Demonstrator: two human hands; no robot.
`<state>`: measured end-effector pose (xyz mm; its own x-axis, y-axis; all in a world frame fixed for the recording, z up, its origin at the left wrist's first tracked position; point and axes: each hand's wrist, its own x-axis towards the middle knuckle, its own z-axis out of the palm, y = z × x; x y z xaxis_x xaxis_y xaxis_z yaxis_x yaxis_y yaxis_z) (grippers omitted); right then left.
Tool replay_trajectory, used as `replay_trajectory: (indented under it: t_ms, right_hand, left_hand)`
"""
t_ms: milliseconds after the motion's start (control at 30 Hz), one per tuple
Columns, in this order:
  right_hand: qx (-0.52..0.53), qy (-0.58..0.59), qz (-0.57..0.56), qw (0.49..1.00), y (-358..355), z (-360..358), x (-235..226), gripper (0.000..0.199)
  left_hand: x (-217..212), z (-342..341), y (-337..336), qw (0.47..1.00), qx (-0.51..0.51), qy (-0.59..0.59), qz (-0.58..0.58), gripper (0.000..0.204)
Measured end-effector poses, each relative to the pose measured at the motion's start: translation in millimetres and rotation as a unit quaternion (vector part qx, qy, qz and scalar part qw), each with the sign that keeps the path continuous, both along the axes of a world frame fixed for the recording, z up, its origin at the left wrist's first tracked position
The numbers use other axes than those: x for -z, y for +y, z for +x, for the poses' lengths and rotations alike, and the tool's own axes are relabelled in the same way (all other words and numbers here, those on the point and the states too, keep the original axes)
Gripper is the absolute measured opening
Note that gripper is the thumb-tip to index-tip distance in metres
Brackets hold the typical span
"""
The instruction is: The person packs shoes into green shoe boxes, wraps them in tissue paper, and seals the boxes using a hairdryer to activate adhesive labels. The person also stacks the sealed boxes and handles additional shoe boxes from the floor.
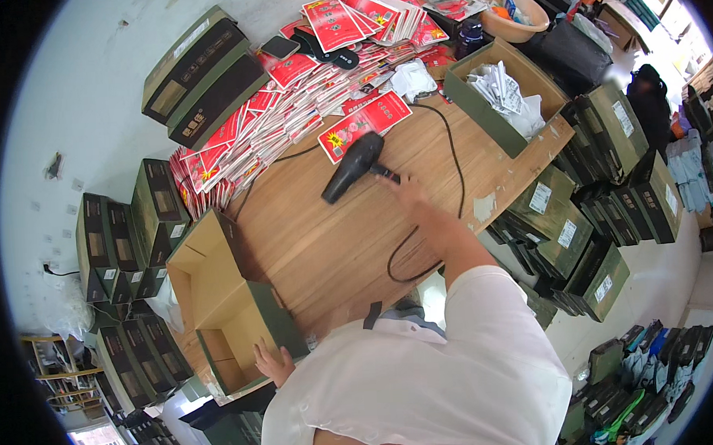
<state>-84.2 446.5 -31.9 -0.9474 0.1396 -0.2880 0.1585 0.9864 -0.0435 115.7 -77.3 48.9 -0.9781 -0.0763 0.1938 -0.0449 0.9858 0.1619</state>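
1. The right hand is reaching across the wooden table to the black hair dryer, its fingers meeting the handle end; whether they are closing around it cannot be told.
2. The dryer is lying flat just beyond that hand, nozzle pointing away to the left, and its black cord is looping back past the wrist.
3. The left hand is resting with fingers spread against the near side of an open green carton, pressing but not clasping.
4. Beyond the dryer, red printed packets are lying fanned out in heaps.
5. Right of the reaching hand, a green tray of white papers is sitting.
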Motion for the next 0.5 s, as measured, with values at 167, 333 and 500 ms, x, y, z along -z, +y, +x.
replay_trajectory:
  t_ms: [167,333,500]
  right_hand:
    - [0.153,-0.014,0.037,0.988,59.9,-69.4,-26.7,0.09]
    - [0.12,0.155,0.134,0.971,92.6,-68.1,40.6,0.059]
    - [0.225,0.405,-0.284,0.839,-41.0,118.0,-3.2,0.04]
  left_hand:
    - [-9.3,22.4,7.8,0.999,0.018,0.021,0.041,0.07]
    - [-12.5,-17.9,8.4,0.988,0.077,0.05,0.123,0.065]
    - [6.8,-22.6,23.6,0.97,0.206,-0.031,0.125,0.063]
